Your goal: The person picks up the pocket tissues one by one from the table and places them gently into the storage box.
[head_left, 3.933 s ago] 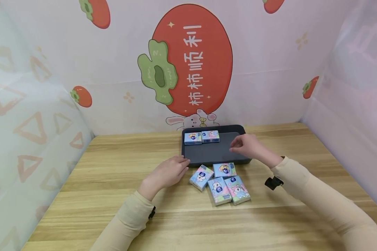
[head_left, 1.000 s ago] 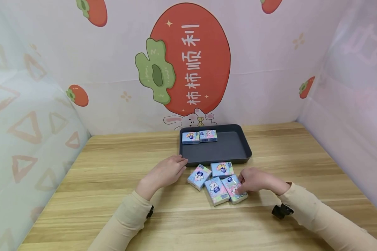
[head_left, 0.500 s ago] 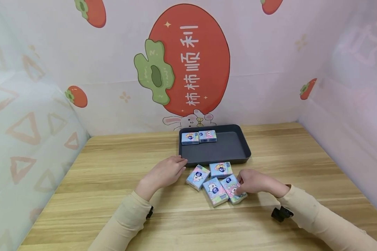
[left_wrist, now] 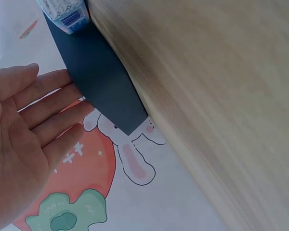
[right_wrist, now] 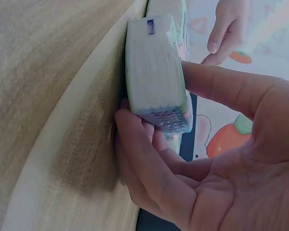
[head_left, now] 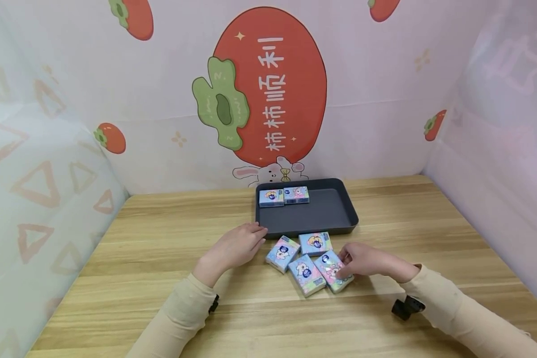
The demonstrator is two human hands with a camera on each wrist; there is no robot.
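Note:
My right hand (head_left: 362, 259) pinches the nearest right-hand pocket tissue pack (head_left: 333, 268), thumb over its printed top. The right wrist view shows the other fingers curled at the side and lower edge of this tissue pack (right_wrist: 154, 67), close to the tabletop. With fingers nearly straight, my left hand (head_left: 234, 246) touches the near left corner of a dark grey tray (head_left: 326, 211). In the left wrist view its fingertips meet the tray's wall (left_wrist: 98, 72). Two tissue packs, one at the far left corner (head_left: 271, 198) and one beside it (head_left: 297, 195), lie in the tray.
Three more tissue packs lie on the wooden table (head_left: 170, 293) before the tray: a slanted one (head_left: 283, 253), one near the rim (head_left: 315, 243), and one beside the gripped pack (head_left: 306, 275). A printed cloth wall (head_left: 161, 99) stands behind the tray.
My right hand has come from over the tray down to the nearest right-hand tissue pack and pinches it. In the last second it has barely moved. My left hand stays at the tray corner.

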